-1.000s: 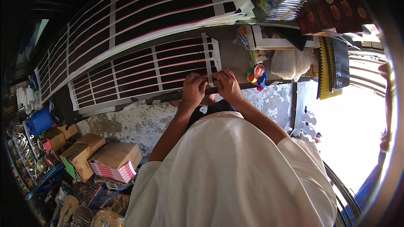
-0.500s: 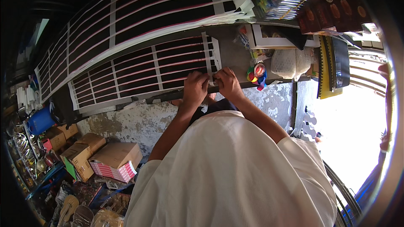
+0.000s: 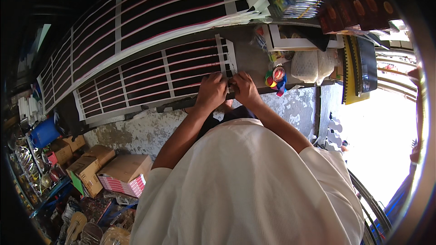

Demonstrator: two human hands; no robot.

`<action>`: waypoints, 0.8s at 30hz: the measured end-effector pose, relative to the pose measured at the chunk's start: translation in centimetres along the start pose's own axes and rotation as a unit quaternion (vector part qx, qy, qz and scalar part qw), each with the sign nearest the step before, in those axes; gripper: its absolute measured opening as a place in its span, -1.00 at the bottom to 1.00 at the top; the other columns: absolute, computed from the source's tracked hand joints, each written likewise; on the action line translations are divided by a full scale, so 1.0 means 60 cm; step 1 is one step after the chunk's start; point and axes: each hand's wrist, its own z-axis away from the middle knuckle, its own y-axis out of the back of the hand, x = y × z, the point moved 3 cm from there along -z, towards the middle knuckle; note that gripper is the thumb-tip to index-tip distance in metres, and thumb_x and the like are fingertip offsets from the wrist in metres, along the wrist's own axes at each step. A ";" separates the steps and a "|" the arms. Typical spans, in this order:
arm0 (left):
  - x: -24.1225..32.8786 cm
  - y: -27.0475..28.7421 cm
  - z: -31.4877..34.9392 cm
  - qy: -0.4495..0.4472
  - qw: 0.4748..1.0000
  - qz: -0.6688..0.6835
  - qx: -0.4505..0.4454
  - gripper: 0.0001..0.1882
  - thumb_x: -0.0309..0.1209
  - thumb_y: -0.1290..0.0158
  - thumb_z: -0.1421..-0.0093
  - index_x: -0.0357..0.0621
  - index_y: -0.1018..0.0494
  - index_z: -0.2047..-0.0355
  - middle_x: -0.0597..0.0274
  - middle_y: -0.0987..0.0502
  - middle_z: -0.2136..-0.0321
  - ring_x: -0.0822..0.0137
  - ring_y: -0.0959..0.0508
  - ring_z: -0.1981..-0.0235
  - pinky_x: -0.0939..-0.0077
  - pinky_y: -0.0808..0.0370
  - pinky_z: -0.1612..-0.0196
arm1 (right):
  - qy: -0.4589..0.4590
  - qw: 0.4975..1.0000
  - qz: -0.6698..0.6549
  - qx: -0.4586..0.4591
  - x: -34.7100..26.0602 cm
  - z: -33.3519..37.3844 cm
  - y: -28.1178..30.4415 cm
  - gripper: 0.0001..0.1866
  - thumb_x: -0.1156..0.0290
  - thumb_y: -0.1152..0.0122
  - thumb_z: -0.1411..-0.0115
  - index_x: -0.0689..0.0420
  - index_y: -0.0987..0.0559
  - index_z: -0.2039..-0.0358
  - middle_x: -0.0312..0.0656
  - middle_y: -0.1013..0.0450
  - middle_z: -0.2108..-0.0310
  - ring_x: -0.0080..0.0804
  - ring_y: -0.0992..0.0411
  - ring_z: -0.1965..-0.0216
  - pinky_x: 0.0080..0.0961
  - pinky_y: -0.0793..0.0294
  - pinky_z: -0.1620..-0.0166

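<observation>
A long sheet (image 3: 145,75) printed with black blocks between white and red lines lies on the dark counter. At its near right corner my two hands are close together, fingertips bent inward and nearly touching. My left hand (image 3: 211,91) is closed, its knuckles over the sheet's edge. My right hand (image 3: 245,89) is also closed, with thumb and forefinger pinched just beyond the corner. Something small and dark shows between the fingertips; what it is cannot be made out. Behind lies a thick stack of similar printed sheets (image 3: 168,7), raised above the lower one.
Right of my hands sit tape rolls (image 3: 277,76), a bubble-wrapped bundle (image 3: 312,66) and a white-framed box (image 3: 290,43). Spiral notebooks (image 3: 359,70) hang past the counter's right end. Below left, cardboard boxes (image 3: 125,168) and a blue container (image 3: 44,131) stand by a peeling wall (image 3: 150,129).
My fingers have shifted slightly at the sheet's corner, and the pale edge that showed between them is now mostly covered. The whole view has moved a little.
</observation>
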 end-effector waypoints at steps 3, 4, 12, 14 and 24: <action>0.006 0.003 -0.019 -0.056 0.996 -0.053 -0.047 -0.83 -0.37 -0.35 -0.19 -0.19 -0.65 0.29 0.12 -0.59 0.21 0.10 -0.64 0.05 0.10 -0.62 0.01 | 0.003 1.000 0.005 -0.003 0.003 -0.002 -0.002 -0.75 0.71 -0.34 -0.07 0.20 -0.63 0.21 0.04 -0.48 0.18 0.22 -0.52 0.05 0.03 -0.55 -0.07; 0.008 0.001 -0.025 -0.067 0.993 -0.070 -0.065 -0.83 -0.37 -0.35 -0.18 -0.19 -0.65 0.30 0.12 -0.60 0.21 0.11 -0.64 0.04 0.11 -0.62 -0.02 | 0.004 1.000 0.002 -0.007 0.005 -0.004 -0.003 -0.74 0.70 -0.35 -0.07 0.20 -0.63 0.20 0.04 -0.49 0.17 0.22 -0.52 0.04 0.03 -0.55 -0.08; -0.002 -0.006 -0.032 -0.093 0.991 -0.052 -0.082 -0.80 -0.32 -0.38 -0.14 -0.16 -0.66 0.32 0.11 -0.60 0.20 0.13 -0.64 0.03 0.17 -0.66 0.00 | -0.064 0.997 -0.028 -0.027 0.013 0.002 -0.005 -0.58 0.64 -0.39 -0.11 0.22 -0.56 -0.01 0.05 -0.52 0.12 0.22 -0.53 0.01 0.04 -0.54 -0.13; -0.004 -0.006 -0.029 -0.098 0.992 -0.048 -0.069 -0.79 -0.32 -0.37 -0.15 -0.18 -0.66 0.31 0.11 -0.60 0.20 0.12 -0.64 0.04 0.17 -0.66 0.00 | -0.060 0.998 -0.017 -0.031 0.011 0.001 -0.005 -0.55 0.63 -0.38 -0.13 0.21 -0.54 -0.06 0.06 -0.52 0.11 0.21 -0.53 -0.01 0.04 -0.54 -0.15; -0.019 0.005 -0.025 -0.106 0.990 -0.040 -0.090 -0.81 -0.37 -0.33 -0.15 -0.21 -0.63 0.31 0.09 -0.60 0.22 0.11 -0.64 0.05 0.18 -0.67 0.01 | -0.054 0.998 -0.008 -0.030 0.006 0.003 0.002 -0.48 0.66 -0.38 -0.14 0.24 -0.52 -0.14 0.12 -0.54 0.05 0.24 -0.53 -0.06 0.04 -0.54 -0.17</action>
